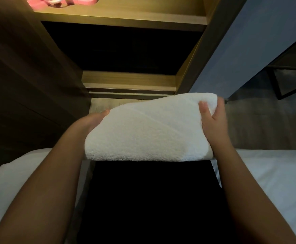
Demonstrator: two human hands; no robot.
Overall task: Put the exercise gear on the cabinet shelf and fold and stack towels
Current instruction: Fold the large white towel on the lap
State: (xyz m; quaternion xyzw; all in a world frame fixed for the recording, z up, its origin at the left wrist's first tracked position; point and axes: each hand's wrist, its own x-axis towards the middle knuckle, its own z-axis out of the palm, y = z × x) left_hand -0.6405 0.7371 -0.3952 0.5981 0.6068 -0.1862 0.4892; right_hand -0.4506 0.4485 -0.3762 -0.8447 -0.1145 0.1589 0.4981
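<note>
**Folded towel held in both hands before the cabinet**

A person is holding a folded white towel (149,131) in the air with both hands, one at each short end. The towel is hanging level in front of a wooden cabinet (129,80), below its shelves and not touching any of them, and a diagonal fold line is showing across its top face.

The left hand (92,120) is gripping the left end: its thumb is lying over the top edge and the palm is pressing against the side (the fingers are hidden beneath the cloth, so how they are curling cannot be told). The right hand (214,118) is clasping the right end, with its thumb (204,107) resting on the top face and the remaining fingers wrapping round the far corner. Both bare forearms are reaching in from the bottom of the view.

On the lit upper shelf (122,13), at the top left edge of the view, pink exercise gear (62,0) is lying with a white cord across it; it is cut off by the frame, so its exact kind cannot be told. The compartment under that shelf is lying in deep shadow.

White bedding (267,173) is showing on either side of the arms. To the right, a grey carpet (267,124) is running back toward a black-framed stand (293,76).
</note>
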